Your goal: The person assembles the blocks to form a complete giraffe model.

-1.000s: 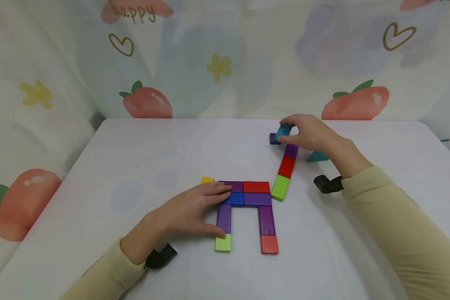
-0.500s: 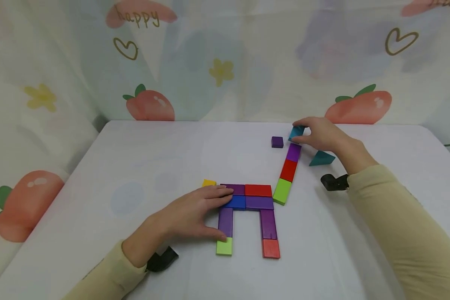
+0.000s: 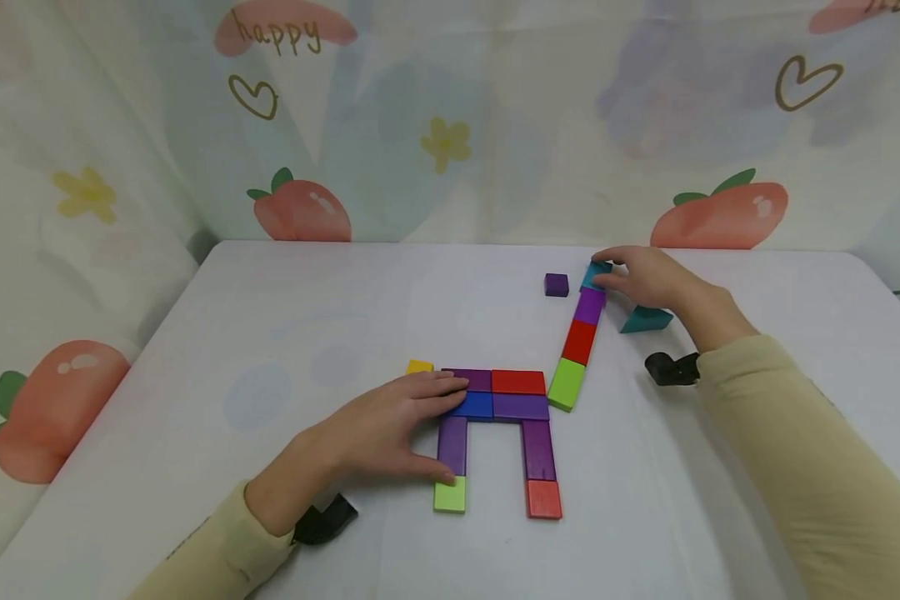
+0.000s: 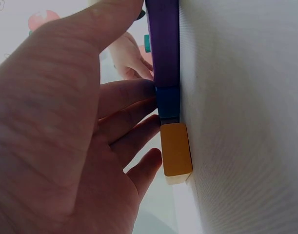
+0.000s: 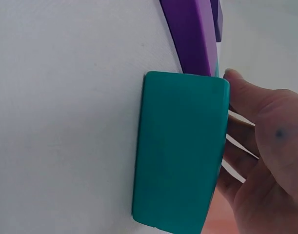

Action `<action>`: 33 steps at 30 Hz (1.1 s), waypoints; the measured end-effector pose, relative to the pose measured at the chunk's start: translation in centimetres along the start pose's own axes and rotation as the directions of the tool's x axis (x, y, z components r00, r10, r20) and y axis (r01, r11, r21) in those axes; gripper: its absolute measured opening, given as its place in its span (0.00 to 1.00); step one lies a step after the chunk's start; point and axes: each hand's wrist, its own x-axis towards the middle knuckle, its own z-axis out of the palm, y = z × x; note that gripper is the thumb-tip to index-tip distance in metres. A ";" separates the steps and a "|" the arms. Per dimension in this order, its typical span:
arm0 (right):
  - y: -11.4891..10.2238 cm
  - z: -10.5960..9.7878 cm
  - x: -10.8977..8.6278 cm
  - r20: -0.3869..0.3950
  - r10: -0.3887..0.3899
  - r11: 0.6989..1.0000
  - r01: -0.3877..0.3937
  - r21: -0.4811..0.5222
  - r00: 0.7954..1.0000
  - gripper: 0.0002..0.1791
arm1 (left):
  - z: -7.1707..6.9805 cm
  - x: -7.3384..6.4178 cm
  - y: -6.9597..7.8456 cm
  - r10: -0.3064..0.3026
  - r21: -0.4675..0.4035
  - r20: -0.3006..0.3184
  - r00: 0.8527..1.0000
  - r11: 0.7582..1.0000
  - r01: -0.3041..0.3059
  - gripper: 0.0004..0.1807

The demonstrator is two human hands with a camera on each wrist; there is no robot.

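Observation:
My left hand [image 3: 375,425] lies with fingers extended over the flat block layout. Its fingertips touch the blue block [image 3: 474,406] and the purple block [image 3: 478,381] behind it. The thumb touches near the seam of the purple upright block [image 3: 452,446] and the lower green block [image 3: 450,496]. At the back, my right hand [image 3: 652,279] pinches a small light-blue block [image 3: 592,275] between thumb and fingers. That block sits at the top of a slanted row, against a purple block [image 3: 588,307]. Below come a red block [image 3: 579,342] and a green block [image 3: 566,383].
A loose purple cube [image 3: 557,285] stands left of the slanted row's top. Under the right wrist lies a teal triangular block [image 5: 180,151]. A yellow block [image 4: 176,148] sits by the left fingers. The white table [image 3: 330,292] ends at a patterned curtain [image 3: 525,125].
My right hand has carried the light-blue block from beside the purple cube rightward, then down onto the top of the slanted row. The left hand has stayed in place. The head view shifted slightly.

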 end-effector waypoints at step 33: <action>-0.4 -0.1 -0.1 -0.024 -0.036 0.999 0.036 0.020 0.999 0.31 | -0.2 -0.1 0.0 0.008 0.005 -0.001 1.000 1.000 -0.008 0.50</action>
